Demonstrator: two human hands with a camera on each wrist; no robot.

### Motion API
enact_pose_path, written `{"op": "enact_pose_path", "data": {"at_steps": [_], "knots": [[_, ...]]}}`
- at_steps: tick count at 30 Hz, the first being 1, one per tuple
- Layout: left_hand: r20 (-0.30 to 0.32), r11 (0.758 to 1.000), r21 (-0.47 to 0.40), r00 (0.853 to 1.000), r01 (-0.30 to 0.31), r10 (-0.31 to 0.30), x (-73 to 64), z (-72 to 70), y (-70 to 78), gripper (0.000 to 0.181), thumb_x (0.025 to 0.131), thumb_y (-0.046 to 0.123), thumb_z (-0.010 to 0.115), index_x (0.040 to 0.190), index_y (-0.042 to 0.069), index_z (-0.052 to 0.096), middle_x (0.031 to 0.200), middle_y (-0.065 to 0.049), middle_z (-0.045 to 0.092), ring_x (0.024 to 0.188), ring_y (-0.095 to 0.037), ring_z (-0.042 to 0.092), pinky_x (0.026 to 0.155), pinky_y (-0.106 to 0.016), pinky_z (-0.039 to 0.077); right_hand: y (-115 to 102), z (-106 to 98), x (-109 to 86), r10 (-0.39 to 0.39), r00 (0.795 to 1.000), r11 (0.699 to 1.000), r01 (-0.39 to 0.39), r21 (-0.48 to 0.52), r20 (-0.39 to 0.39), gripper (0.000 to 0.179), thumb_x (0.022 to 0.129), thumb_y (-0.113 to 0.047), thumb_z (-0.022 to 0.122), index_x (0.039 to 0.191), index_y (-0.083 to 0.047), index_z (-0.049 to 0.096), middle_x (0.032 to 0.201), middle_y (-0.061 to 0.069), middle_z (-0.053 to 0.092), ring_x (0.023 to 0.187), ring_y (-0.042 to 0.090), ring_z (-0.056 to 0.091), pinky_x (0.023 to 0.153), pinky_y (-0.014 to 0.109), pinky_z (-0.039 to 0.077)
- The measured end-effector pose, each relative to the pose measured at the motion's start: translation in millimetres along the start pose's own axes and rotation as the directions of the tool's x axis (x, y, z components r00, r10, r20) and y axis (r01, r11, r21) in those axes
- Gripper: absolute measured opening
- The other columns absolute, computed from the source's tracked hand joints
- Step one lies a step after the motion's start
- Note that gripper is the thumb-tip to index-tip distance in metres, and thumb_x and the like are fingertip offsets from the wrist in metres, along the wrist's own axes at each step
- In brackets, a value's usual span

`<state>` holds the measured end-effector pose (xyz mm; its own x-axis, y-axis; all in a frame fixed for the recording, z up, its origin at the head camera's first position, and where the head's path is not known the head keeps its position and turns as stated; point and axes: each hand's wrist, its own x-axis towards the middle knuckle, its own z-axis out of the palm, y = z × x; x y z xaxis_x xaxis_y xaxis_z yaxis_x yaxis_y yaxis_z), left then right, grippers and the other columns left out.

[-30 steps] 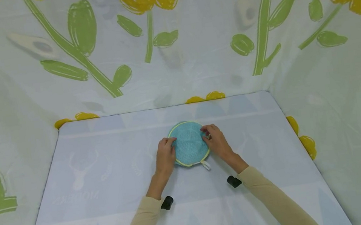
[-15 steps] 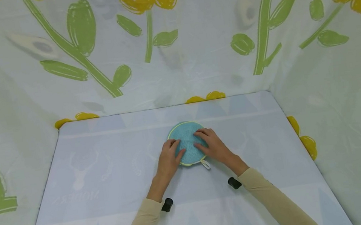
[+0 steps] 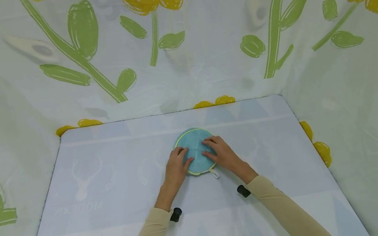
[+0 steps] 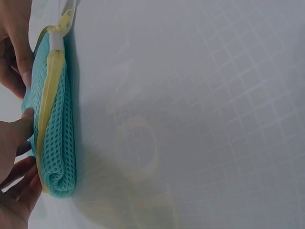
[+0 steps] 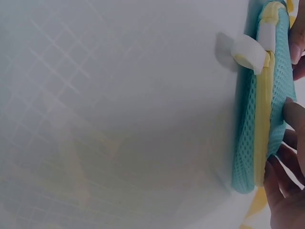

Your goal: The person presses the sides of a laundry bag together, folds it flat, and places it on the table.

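Observation:
A round teal mesh laundry bag with yellow zipper piping lies folded flat on the table, near its far middle. My left hand rests on the bag's left side, fingers and thumb spread and bent over the mesh. On the right side, my right hand touches the top the same way, its fingertips facing the other hand. Up close in the left wrist view, the mesh bag shows rolled layers at its end. A white loop sticks out from the zipper edge in the right wrist view.
The pale blue padded table surface has printed triangles and a deer head. A white curtain with yellow flowers and green leaves encloses it at the back and both sides. Black wrist cameras hang at both cuffs.
Both hands have moved inward from the bag's edges onto its top, thumbs now lying over the mesh. Over the last half second they have hardly moved.

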<state>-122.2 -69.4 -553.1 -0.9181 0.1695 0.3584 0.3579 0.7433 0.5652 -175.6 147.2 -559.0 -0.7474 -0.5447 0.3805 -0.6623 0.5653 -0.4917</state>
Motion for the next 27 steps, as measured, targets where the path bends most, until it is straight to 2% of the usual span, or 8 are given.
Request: {"op": "enact_pose_path", "data": {"at_steps": [5, 8, 12, 15, 21, 27], "knots": [[0.027, 1.0, -0.004, 0.999, 0.026, -0.026, 0.5, 1.4, -3.3, 0.041, 0.09, 0.015, 0.079, 0.123, -0.007, 0.068, 0.119, -0.022, 0.062, 0.111, -0.036, 0.061, 0.092, -0.044, 0.056, 2, 2, -0.5, 0.039, 0.998, 0.999, -0.038, -0.004, 0.043, 0.041, 0.09, -0.015, 0.08, 0.125, 0.002, 0.068, 0.122, 0.017, 0.064, 0.111, 0.033, 0.058, 0.095, 0.045, 0.053], [0.031, 1.0, -0.021, 0.999, 0.022, -0.021, 0.8, 1.6, -5.7, 0.041, 0.09, 0.015, 0.08, 0.123, -0.008, 0.068, 0.119, -0.022, 0.063, 0.11, -0.037, 0.061, 0.093, -0.044, 0.055, 2, 1, -0.8, 0.054, 0.997, 0.999, -0.054, 0.0, 0.056, 0.041, 0.091, -0.015, 0.08, 0.126, 0.002, 0.068, 0.123, 0.016, 0.064, 0.112, 0.032, 0.057, 0.096, 0.044, 0.052], [0.002, 0.998, -0.053, 1.0, -0.013, 0.013, 3.0, -0.7, -8.1, 0.039, 0.089, 0.01, 0.081, 0.12, -0.01, 0.068, 0.116, -0.023, 0.064, 0.105, -0.039, 0.06, 0.091, -0.047, 0.055, 1, -4, 1.8, 0.065, 0.996, 0.998, -0.066, 0.015, 0.067, 0.039, 0.092, -0.014, 0.079, 0.127, 0.002, 0.067, 0.125, 0.016, 0.063, 0.116, 0.032, 0.057, 0.099, 0.043, 0.052], [-0.022, 0.997, -0.078, 1.0, -0.015, 0.013, 6.2, -4.2, -8.2, 0.035, 0.089, 0.005, 0.08, 0.118, -0.01, 0.068, 0.116, -0.024, 0.067, 0.103, -0.04, 0.059, 0.09, -0.048, 0.054, 1, -10, 4.1, 0.074, 0.995, 0.997, -0.075, 0.01, 0.074, 0.036, 0.094, -0.013, 0.076, 0.126, 0.001, 0.067, 0.126, 0.015, 0.063, 0.119, 0.03, 0.057, 0.101, 0.041, 0.051], [-0.05, 0.993, -0.103, 0.997, 0.056, -0.062, 10.9, -11.4, -7.3, 0.021, 0.094, 0.002, 0.073, 0.112, -0.006, 0.072, 0.111, -0.02, 0.073, 0.101, -0.036, 0.063, 0.09, -0.046, 0.055, 5, -17, 3.4, 0.045, 0.999, 0.998, -0.045, 0.052, 0.011, 0.025, 0.096, -0.007, 0.074, 0.118, 0.001, 0.068, 0.119, 0.013, 0.066, 0.114, 0.027, 0.061, 0.096, 0.039, 0.054], [-0.125, 0.995, -0.094, 0.991, 0.036, -0.047, 13.3, -14.4, -7.3, 0.012, 0.093, 0.0, 0.073, 0.105, -0.004, 0.074, 0.099, -0.017, 0.073, 0.09, -0.031, 0.064, 0.078, -0.04, 0.057, 8, -22, 0.5, 0.025, 0.997, 0.996, -0.019, 0.087, -0.067, 0.018, 0.095, -0.002, 0.073, 0.111, -0.001, 0.067, 0.108, 0.009, 0.066, 0.1, 0.021, 0.063, 0.086, 0.034, 0.056]]}}
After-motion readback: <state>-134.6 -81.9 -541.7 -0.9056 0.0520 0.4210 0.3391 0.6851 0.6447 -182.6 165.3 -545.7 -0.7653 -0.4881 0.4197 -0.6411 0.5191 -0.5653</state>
